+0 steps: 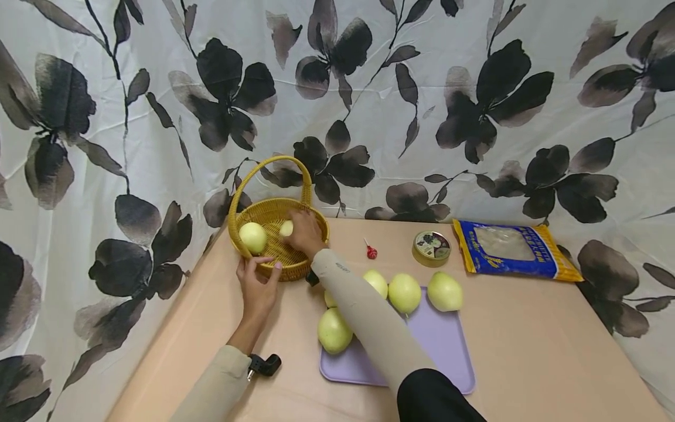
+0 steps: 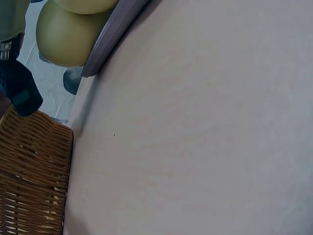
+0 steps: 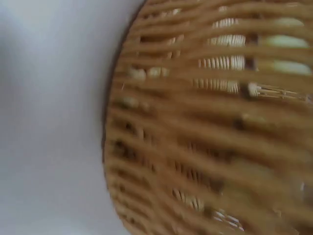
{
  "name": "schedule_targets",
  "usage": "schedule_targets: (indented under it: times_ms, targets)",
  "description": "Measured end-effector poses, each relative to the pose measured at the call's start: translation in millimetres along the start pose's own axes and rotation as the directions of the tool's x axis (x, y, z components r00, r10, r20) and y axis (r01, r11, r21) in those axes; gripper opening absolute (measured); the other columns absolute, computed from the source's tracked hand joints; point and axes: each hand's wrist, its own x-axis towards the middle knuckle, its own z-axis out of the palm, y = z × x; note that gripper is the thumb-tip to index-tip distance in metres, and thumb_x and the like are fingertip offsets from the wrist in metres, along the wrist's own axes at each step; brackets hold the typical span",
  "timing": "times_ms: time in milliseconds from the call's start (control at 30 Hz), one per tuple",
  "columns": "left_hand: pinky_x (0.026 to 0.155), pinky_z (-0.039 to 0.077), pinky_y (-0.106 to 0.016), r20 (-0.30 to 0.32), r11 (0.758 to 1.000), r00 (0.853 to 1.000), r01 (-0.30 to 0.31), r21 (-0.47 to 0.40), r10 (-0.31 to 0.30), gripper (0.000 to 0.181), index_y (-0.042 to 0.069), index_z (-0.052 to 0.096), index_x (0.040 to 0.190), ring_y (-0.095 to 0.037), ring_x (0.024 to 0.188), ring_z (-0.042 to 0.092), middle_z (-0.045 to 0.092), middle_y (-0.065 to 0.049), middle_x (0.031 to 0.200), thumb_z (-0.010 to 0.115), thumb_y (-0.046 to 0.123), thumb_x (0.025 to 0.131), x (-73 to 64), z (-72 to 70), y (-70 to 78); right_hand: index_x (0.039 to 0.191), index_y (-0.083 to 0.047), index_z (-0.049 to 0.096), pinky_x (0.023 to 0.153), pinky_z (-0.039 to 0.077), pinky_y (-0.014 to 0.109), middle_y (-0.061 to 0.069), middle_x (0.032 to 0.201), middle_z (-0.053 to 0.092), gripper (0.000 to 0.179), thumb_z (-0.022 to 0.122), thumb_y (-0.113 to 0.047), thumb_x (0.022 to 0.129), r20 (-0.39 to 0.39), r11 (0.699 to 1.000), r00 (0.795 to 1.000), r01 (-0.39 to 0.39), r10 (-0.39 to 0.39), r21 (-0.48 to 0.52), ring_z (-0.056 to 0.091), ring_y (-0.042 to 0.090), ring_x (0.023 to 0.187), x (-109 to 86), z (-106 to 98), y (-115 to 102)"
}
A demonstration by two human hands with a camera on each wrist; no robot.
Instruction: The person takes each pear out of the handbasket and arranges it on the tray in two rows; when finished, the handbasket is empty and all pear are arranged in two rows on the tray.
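A yellow wicker basket (image 1: 285, 271) with a tall arched handle stands at the back left of the table. One pale green pear (image 1: 253, 238) lies inside, on the left. Reaching over the rim, my right hand (image 1: 306, 233) holds another pear (image 1: 286, 228) inside the basket; the hand covers part of it. At the front rim my left hand (image 1: 258, 290) grips the basket, thumb toward the outer wall. Only wickerwork (image 3: 195, 127), blurred, fills the right wrist view. In the left wrist view the basket wall (image 2: 32, 176) shows at lower left.
A purple tray (image 1: 443, 346) bears several pears (image 1: 404, 293), partly behind my right sleeve. Farther back are a red wrapped lollipop (image 1: 371, 252), a round tin (image 1: 431, 248) and a blue-yellow packet (image 1: 517, 251). A flower-printed cloth (image 1: 395, 129) hangs behind the table.
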Motion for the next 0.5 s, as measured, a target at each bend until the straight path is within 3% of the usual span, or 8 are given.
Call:
schedule_targets:
  times_ms: [233,333,500]
  targets:
    - [0.098,0.041,-0.038,-0.003,1.0,1.0,0.017,0.008,-0.017,0.034,0.01,0.063,0.13,-0.041,0.163,0.015,0.0,-0.019,0.177,0.071,0.031,0.103,0.5,1.8,-0.1,0.134,-0.017,0.07,0.096,0.055,0.037,0.004,0.129,0.073,0.057,0.093,-0.033,0.084,0.151,0.998,0.987,0.055,-0.056,0.014,0.066,0.026,0.116,-11.9,-21,5]
    - [0.101,0.041,-0.042,0.0,1.0,1.0,0.005,0.005,-0.005,0.035,0.01,0.063,0.129,-0.042,0.163,0.013,0.0,-0.019,0.176,0.071,0.032,0.103,0.7,1.4,-0.3,0.133,-0.014,0.07,0.098,0.054,0.035,0.006,0.131,0.073,0.056,0.092,-0.031,0.085,0.17,0.997,0.983,0.064,-0.07,0.038,0.065,0.027,0.118,-16.7,-26,5]
    - [0.096,0.041,-0.037,-0.004,1.0,1.0,0.004,0.004,-0.004,0.033,0.012,0.063,0.127,-0.042,0.161,0.019,0.001,-0.02,0.176,0.072,0.032,0.103,0.0,1.7,-0.3,0.133,-0.013,0.071,0.101,0.053,0.037,0.005,0.135,0.072,0.054,0.092,-0.029,0.085,0.149,0.991,0.986,0.06,-0.078,0.121,0.064,0.03,0.125,-25.8,-30,4]
